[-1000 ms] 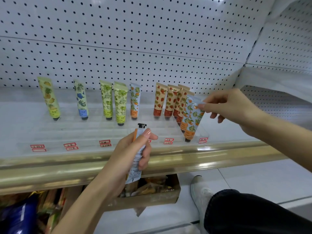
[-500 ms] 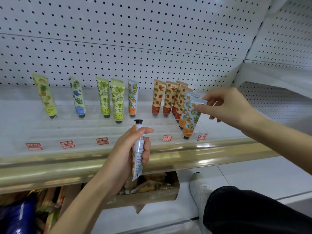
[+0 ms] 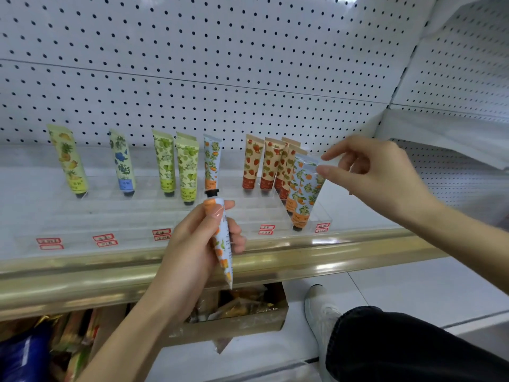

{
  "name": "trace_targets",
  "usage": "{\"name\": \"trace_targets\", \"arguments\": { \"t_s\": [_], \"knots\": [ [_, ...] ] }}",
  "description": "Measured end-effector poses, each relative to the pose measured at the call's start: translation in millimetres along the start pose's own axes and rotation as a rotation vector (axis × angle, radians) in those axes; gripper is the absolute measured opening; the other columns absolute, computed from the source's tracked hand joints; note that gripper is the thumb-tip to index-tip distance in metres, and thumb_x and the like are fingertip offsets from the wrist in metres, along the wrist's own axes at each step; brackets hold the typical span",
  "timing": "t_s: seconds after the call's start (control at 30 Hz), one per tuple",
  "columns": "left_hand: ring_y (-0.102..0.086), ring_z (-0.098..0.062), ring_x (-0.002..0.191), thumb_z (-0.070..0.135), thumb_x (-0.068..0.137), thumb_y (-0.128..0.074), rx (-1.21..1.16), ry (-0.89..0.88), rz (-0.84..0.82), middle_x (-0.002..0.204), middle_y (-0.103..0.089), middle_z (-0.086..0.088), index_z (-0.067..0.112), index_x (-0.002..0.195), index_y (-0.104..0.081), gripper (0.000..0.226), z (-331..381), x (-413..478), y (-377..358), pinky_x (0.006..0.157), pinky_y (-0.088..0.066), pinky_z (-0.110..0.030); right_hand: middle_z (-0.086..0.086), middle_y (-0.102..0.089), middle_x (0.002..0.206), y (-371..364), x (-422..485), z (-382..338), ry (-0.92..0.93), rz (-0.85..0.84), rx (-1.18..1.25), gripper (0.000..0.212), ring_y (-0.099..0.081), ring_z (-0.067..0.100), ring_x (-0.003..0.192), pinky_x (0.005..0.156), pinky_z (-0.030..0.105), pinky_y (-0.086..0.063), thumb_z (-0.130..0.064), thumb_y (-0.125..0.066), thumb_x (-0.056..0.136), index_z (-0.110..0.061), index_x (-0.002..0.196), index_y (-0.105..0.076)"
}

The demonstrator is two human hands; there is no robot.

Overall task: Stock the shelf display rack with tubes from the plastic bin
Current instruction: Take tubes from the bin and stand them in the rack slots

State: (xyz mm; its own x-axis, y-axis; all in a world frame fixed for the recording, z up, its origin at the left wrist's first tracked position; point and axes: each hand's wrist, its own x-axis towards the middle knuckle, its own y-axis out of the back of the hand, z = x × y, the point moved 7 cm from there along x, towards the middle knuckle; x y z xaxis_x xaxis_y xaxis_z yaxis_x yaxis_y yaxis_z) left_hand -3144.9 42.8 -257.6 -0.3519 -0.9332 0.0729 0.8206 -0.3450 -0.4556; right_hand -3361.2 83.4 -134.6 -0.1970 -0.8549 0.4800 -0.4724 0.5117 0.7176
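Left grip (image 3: 192,249) holds tube (image 3: 223,253) | cap up | long axis near-vertical

clear rack's (image 3: 124,216) front rows open to reach, strawberry tubes (image 3: 268,164) crowded at right, pegboard (image 3: 220,78) behind

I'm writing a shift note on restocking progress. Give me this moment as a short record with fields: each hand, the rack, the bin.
left hand: grips an orange-print tube, cap up, in front of the rack
right hand: pinches the top corner of the front tube in the rightmost column
rack: clear and stepped
other tubes: stand cap down, most in the back rows
bin: below the shelf, with stock inside
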Motion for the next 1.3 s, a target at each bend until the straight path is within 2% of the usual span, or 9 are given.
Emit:
{"name": "trace_targets", "arguments": {
  "t_s": [0.13, 0.27, 0.57, 0.7, 0.83, 0.97, 1.13, 1.2, 1.3],
  "knots": [
    [-0.072, -0.026, 0.091, 0.03, 0.078, -0.055, 0.032, -0.105, 0.049, 0.091, -0.075, -0.011, 0.009, 0.106, -0.059, 0.035, 15, -3, 10, 0.081, -0.059, -0.036, -0.006, -0.061, 0.066, -22, -33, -40, 0.174, -0.182, 0.052, 0.017, -0.057, 0.009, 0.058, 0.056, 0.012, -0.04, -0.043, -0.07, 0.078, -0.03, 0.088, -0.065],
    [-0.07, -0.028, 0.098, 0.025, 0.079, -0.06, -0.046, -0.158, 0.101, 0.102, -0.074, -0.015, 0.007, 0.096, -0.056, 0.025, 24, -5, 22, 0.081, -0.058, -0.034, -0.011, -0.063, 0.076, -67, -56, -56, 0.191, -0.378, 0.058, 0.036, -0.062, 0.005, 0.07, 0.061, 0.013, -0.045, -0.059, -0.063, 0.071, -0.036, 0.098, -0.06],
    [-0.071, -0.028, 0.098, 0.024, 0.066, -0.068, -0.197, -0.105, 0.148, 0.1, -0.073, -0.019, 0.002, 0.09, -0.055, 0.035, 31, -18, 45, 0.078, -0.058, -0.034, -0.004, -0.062, 0.062, -105, -41, -67, 0.048, -0.406, 0.323, 0.013, -0.056, 0.009, 0.05, 0.051, 0.024, -0.045, -0.032, -0.075, 0.075, -0.024, 0.078, -0.065],
    [-0.071, -0.03, 0.096, 0.026, 0.063, -0.073, -0.221, -0.087, 0.138, 0.099, -0.072, -0.022, -0.003, 0.096, -0.054, 0.048, 32, -23, 53, 0.073, -0.059, -0.03, -0.005, -0.056, 0.051, -110, -42, -71, -0.004, -0.384, 0.541, 0.024, -0.05, 0.01, 0.046, 0.046, 0.022, -0.041, -0.031, -0.073, 0.067, -0.008, 0.066, -0.067],
    [-0.074, -0.026, 0.079, 0.032, 0.058, -0.071, 0.069, -0.04, 0.167, 0.082, -0.074, -0.017, -0.006, 0.088, -0.056, 0.051, 28, -25, 60, 0.067, -0.06, -0.029, 0.001, -0.061, 0.058, -97, -37, -74, -0.058, -0.281, 0.684, 0.021, -0.05, 0.01, 0.052, 0.047, 0.02, -0.042, -0.027, -0.073, 0.063, -0.007, 0.064, -0.069],
    [-0.063, -0.018, 0.046, 0.027, 0.06, -0.067, 0.202, -0.084, 0.167, 0.06, -0.069, -0.016, -0.003, 0.072, -0.057, 0.034, 26, -24, 59, 0.044, -0.052, -0.024, -0.001, -0.062, 0.059, -94, -33, -75, -0.106, -0.279, 0.698, 0.019, -0.053, 0.01, 0.051, 0.047, 0.021, -0.045, -0.028, -0.074, 0.061, -0.01, 0.067, -0.071],
    [-0.06, -0.016, 0.046, 0.044, 0.064, -0.079, 0.228, -0.106, 0.129, 0.058, -0.067, -0.014, 0.013, 0.061, -0.064, 0.034, 22, -22, 58, 0.045, -0.048, -0.022, 0.009, -0.061, 0.06, -91, -35, -82, -0.093, -0.338, 0.6, 0.027, -0.049, 0.009, 0.05, 0.044, 0.019, -0.042, -0.034, -0.076, 0.055, -0.009, 0.065, -0.072],
    [-0.062, -0.013, 0.055, 0.067, 0.067, -0.069, 0.503, -0.183, 0.147, 0.064, -0.07, -0.004, 0.023, 0.07, -0.066, 0.044, 24, -23, 61, 0.05, -0.046, -0.024, 0.01, -0.06, 0.06, -85, -33, -86, -0.054, -0.347, 0.532, 0.029, -0.046, 0.009, 0.052, 0.044, 0.015, -0.037, -0.037, -0.075, 0.053, -0.011, 0.064, -0.072],
    [-0.056, -0.007, 0.077, 0.068, 0.078, -0.048, 1.185, -0.554, 0.244, 0.08, -0.066, 0.015, 0.032, 0.081, -0.065, 0.04, 48, -31, 58, 0.062, -0.043, -0.026, 0.0, -0.055, 0.052, -72, -24, -96, 0.022, -0.347, 0.42, 0.02, -0.042, 0.008, 0.05, 0.043, 0.024, -0.035, -0.033, -0.076, 0.057, -0.015, 0.062, -0.071]
  ]
}}
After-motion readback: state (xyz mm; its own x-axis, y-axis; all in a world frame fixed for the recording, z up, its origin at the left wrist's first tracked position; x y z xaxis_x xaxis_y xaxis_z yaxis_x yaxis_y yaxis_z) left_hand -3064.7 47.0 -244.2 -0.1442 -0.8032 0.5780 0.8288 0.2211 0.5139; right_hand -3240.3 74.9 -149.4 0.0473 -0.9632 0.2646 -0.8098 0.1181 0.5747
